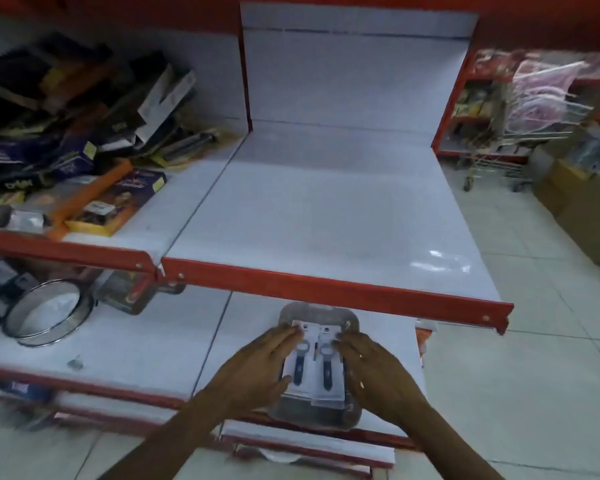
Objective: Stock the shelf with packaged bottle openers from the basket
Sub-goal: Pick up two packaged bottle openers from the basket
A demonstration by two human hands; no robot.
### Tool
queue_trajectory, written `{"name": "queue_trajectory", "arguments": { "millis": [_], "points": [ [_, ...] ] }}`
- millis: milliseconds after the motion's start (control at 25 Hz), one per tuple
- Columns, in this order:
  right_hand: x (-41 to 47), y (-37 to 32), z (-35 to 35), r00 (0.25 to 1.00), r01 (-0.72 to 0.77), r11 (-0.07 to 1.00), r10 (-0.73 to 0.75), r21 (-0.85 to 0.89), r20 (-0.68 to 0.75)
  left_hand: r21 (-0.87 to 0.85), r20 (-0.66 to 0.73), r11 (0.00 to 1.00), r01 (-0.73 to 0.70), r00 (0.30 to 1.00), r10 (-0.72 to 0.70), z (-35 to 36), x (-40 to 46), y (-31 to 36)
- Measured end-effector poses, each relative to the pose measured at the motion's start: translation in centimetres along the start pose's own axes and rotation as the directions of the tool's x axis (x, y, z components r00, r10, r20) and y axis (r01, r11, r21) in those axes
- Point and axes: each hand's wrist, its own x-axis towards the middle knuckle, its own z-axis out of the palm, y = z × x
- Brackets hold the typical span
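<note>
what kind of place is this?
Most likely a retail shop aisle: red-edged white display shelves, boxed goods piled on the left shelf, and a wire shopping trolley on the tiled floor to the right.

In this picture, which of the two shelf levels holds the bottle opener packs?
The lower shelf, where both hands rest on the packs; the upper shelf has none.

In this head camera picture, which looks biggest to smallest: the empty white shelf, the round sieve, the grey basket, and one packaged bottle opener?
1. White shelf, by far the largest.
2. Grey basket and round sieve: alike in size; the basket is partly covered, so no ranking between them.
3. Bottle opener pack, smallest.
</note>
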Motion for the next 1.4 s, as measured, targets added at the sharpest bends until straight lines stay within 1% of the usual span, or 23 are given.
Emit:
{"name": "queue_trajectory", "arguments": {
  "millis": [40, 80, 120, 160, 240, 320, 400, 440, 520, 560, 600, 640, 680, 760, 840, 880, 920, 1000, 1080, 1160, 1240, 1320, 1400],
  "points": [
    [1.3, 0.7, 1.7, 0.991, -0.079, 0.995, 0.071, 0.060, 0.114, -0.049, 0.177, 0.996, 0.073, 0.982, -0.064, 0.9, 1.5, -1.0],
    [2.6, 0.7, 2.4, 0.956, -0.149, 0.983, 0.116, 0.106, 0.268, -0.055, 0.331, 0.992, 0.114, 0.939, -0.090, 1.4, 3.0, -1.5],
    [3.9, 1.4, 3.9, 0.922, -0.167, 0.983, 0.128, 0.076, 0.366, -0.023, 0.424, 0.992, 0.122, 0.900, -0.100, 2.2, 4.7, -2.1],
    [5.4, 1.9, 4.8, 0.896, -0.181, 0.981, 0.138, 0.063, 0.421, -0.013, 0.472, 0.992, 0.124, 0.875, -0.104, 2.6, 6.6, -2.6],
    [7.4, 2.7, 6.8, 0.879, -0.158, 0.987, 0.146, -0.013, 0.454, 0.011, 0.537, 0.990, 0.137, 0.835, -0.122, 4.7, 8.8, -3.1],
    [8.5, 3.7, 8.9, 0.891, -0.072, 0.992, 0.111, -0.106, 0.441, 0.143, 0.513, 0.988, 0.060, 0.849, -0.126, 7.5, 10.0, -4.3],
    [8.5, 4.0, 10.1, 0.897, -0.038, 0.990, 0.094, -0.136, 0.432, 0.310, 0.484, 0.948, -0.067, 0.870, -0.097, 9.3, 10.3, -5.2],
    [8.3, 4.1, 10.6, 0.907, -0.035, 0.989, 0.091, -0.142, 0.412, 0.346, 0.464, 0.933, -0.096, 0.882, -0.081, 9.9, 10.4, -5.4],
    [8.4, 4.1, 11.1, 0.919, -0.087, 0.990, 0.121, -0.107, 0.375, 0.362, 0.423, 0.928, -0.087, 0.903, -0.080, 9.8, 10.7, -5.5],
    [8.7, 4.1, 11.1, 0.914, -0.155, 0.987, 0.163, -0.051, 0.372, 0.355, 0.411, 0.933, -0.061, 0.907, -0.097, 9.4, 11.0, -5.4],
    [9.1, 3.8, 10.7, 0.900, -0.217, 0.976, 0.192, 0.020, 0.393, 0.335, 0.404, 0.942, -0.024, 0.907, -0.121, 9.0, 11.1, -5.2],
    [9.3, 3.7, 10.2, 0.905, -0.247, 0.964, 0.195, 0.094, 0.377, 0.298, 0.392, 0.954, 0.015, 0.910, -0.137, 8.7, 11.1, -4.9],
    [9.2, 3.5, 9.7, 0.924, -0.234, 0.964, 0.181, 0.125, 0.337, 0.269, 0.375, 0.963, 0.035, 0.917, -0.138, 8.2, 10.8, -4.5],
    [8.3, 3.4, 8.6, 0.961, -0.226, 0.966, 0.201, 0.122, 0.189, 0.224, 0.329, 0.972, 0.065, 0.934, -0.139, 6.9, 9.6, -3.9],
    [6.8, 3.4, 7.8, 0.969, -0.238, 0.962, 0.227, 0.130, 0.092, 0.136, 0.258, 0.981, 0.135, 0.952, -0.167, 5.9, 7.8, -3.9],
    [6.4, 3.4, 7.5, 0.972, -0.214, 0.970, 0.199, 0.118, 0.121, 0.097, 0.239, 0.982, 0.160, 0.954, -0.179, 5.4, 6.9, -3.8],
    [6.3, 3.3, 7.1, 0.965, -0.184, 0.979, 0.164, 0.086, 0.203, 0.061, 0.236, 0.981, 0.182, 0.953, -0.191, 4.8, 6.1, -3.6],
    [6.9, 3.4, 7.6, 0.912, -0.113, 0.994, 0.102, 0.005, 0.397, 0.001, 0.225, 0.974, 0.227, 0.949, -0.221, 4.4, 5.6, -3.3],
    [7.9, 3.2, 8.5, 0.870, -0.072, 0.992, 0.114, -0.106, 0.480, -0.026, 0.224, 0.967, 0.252, 0.945, -0.240, 4.0, 5.8, -2.7],
    [8.3, 2.9, 9.1, 0.862, -0.089, 0.981, 0.163, -0.173, 0.480, -0.061, 0.241, 0.961, 0.271, 0.938, -0.249, 3.8, 6.0, -2.5],
    [8.0, 2.4, 8.2, 0.867, -0.148, 0.977, 0.203, -0.154, 0.454, -0.190, 0.251, 0.926, 0.326, 0.928, -0.276, 3.5, 5.3, -2.6],
    [7.8, 2.3, 6.1, 0.895, -0.260, 0.965, 0.253, -0.030, 0.367, -0.335, 0.219, 0.879, 0.340, 0.935, -0.279, 2.8, 4.0, -2.6],
    [7.1, 1.7, 2.9, 0.922, -0.319, 0.935, 0.269, 0.157, 0.277, -0.414, 0.134, 0.860, 0.299, 0.954, -0.267, 0.7, 2.5, -1.9]
  ]
}}
